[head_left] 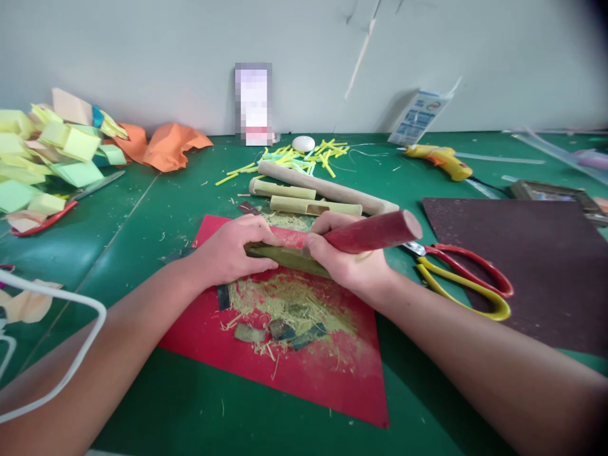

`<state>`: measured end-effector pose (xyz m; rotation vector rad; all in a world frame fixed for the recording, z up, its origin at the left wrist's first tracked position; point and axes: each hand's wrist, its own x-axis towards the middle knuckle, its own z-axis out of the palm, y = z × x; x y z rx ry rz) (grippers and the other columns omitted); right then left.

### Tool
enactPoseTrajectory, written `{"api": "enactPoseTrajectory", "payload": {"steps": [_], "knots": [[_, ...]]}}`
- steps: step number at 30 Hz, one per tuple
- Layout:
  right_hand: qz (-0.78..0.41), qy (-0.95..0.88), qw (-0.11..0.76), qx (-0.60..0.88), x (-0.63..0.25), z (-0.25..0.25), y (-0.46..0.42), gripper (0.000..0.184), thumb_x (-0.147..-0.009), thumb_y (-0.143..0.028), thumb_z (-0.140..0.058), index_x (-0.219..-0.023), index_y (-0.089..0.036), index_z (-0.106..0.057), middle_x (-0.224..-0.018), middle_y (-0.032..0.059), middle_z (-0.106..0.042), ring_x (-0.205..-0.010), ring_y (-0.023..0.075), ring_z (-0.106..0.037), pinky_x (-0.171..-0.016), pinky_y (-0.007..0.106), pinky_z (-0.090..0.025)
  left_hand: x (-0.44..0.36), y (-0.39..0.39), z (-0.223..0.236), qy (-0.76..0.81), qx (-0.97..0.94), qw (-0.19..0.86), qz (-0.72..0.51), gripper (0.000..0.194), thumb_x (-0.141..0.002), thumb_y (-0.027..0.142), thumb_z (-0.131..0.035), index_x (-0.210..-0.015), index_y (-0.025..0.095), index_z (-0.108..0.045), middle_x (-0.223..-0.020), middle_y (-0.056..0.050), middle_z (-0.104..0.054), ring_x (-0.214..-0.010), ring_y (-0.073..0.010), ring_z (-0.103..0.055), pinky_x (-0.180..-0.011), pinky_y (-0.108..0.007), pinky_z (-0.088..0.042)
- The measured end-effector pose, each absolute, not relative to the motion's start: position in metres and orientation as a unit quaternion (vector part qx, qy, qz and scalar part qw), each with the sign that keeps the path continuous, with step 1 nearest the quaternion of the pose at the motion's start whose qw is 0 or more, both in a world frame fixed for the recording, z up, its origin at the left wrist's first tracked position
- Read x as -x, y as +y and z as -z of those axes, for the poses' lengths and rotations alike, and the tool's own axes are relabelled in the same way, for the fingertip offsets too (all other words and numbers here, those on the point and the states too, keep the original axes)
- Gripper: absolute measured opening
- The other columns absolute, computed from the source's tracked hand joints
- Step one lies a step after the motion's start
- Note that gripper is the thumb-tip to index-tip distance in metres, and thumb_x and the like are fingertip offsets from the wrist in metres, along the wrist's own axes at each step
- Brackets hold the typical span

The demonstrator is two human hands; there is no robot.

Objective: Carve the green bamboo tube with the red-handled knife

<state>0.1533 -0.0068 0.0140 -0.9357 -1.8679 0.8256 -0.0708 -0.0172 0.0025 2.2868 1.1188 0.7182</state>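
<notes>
My left hand (230,250) grips the left end of a green bamboo piece (287,258) between thumb and fingers. My right hand (356,263) is closed around the thick red wooden handle (377,233) of a tool. The tool's working end points down-left at the bamboo, mostly hidden by my fingers, so its kind is unclear. Beneath both hands lies a red sheet (351,399), strewn with pale shavings (280,291) and several dark strips (306,337). Just beyond my hands are two cut bamboo pieces (327,206) and a long wooden stick (323,183).
Right of my right hand, red-and-yellow-handled scissors (475,278) overlap a dark brown board (536,266). A yellow glue gun (439,161) is at the back right. Folded paper pieces (57,152) and orange paper (166,145) lie left. A white cable (95,310) loops over my left forearm.
</notes>
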Motion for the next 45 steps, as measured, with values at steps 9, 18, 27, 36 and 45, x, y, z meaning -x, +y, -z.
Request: {"api": "enactPoseTrajectory", "payload": {"steps": [9,18,27,36,45], "knots": [[-0.323,-0.743,0.449,0.377,-0.158,-0.011,-0.011,0.021,-0.077,-0.019,-0.056,-0.056,-0.021,-0.05,-0.054,-0.0023,-0.051,-0.049,0.0102,-0.045,-0.046,0.027,-0.035,0.071,-0.017,-0.003,0.411,-0.84,0.241,-0.26,0.027,-0.079,0.027,-0.076,-0.104,0.019,-0.071,-0.1,-0.005,-0.065,-0.096,-0.0186,-0.06,-0.088,-0.035,-0.05],[-0.312,-0.746,0.455,0.374,-0.157,-0.012,-0.012,0.022,-0.077,-0.021,-0.055,-0.056,-0.021,-0.05,-0.052,-0.0027,-0.049,-0.048,0.0097,-0.044,-0.045,0.026,-0.034,0.071,-0.017,-0.003,0.405,-0.847,0.234,-0.254,0.026,-0.079,0.027,-0.076,-0.103,0.017,-0.071,-0.098,-0.005,-0.064,-0.095,-0.0182,-0.06,-0.087,-0.035,-0.049],[-0.37,-0.632,0.524,0.434,-0.156,-0.004,-0.011,0.022,-0.074,-0.019,-0.058,-0.053,-0.023,-0.053,-0.053,-0.0012,-0.056,-0.049,0.0131,-0.052,-0.047,0.028,-0.042,0.069,-0.017,-0.004,0.4,-0.852,0.223,-0.255,0.022,-0.079,0.025,-0.077,-0.098,0.017,-0.069,-0.094,-0.004,-0.064,-0.092,-0.0177,-0.058,-0.084,-0.033,-0.048],[-0.382,-0.652,0.496,0.427,-0.155,-0.004,-0.011,0.024,-0.075,-0.021,-0.059,-0.053,-0.023,-0.054,-0.054,0.0006,-0.06,-0.052,0.015,-0.057,-0.051,0.03,-0.046,0.069,-0.018,-0.003,0.407,-0.849,0.227,-0.25,0.024,-0.078,0.024,-0.077,-0.098,0.015,-0.068,-0.096,-0.004,-0.063,-0.094,-0.0173,-0.059,-0.085,-0.032,-0.047],[-0.373,-0.649,0.509,0.426,-0.156,0.001,-0.009,0.023,-0.077,-0.021,-0.06,-0.055,-0.023,-0.055,-0.055,-0.0003,-0.06,-0.053,0.0149,-0.058,-0.052,0.031,-0.047,0.07,-0.017,-0.001,0.407,-0.847,0.226,-0.257,0.025,-0.078,0.025,-0.077,-0.099,0.016,-0.068,-0.098,-0.004,-0.064,-0.095,-0.0171,-0.06,-0.086,-0.033,-0.048]]}}
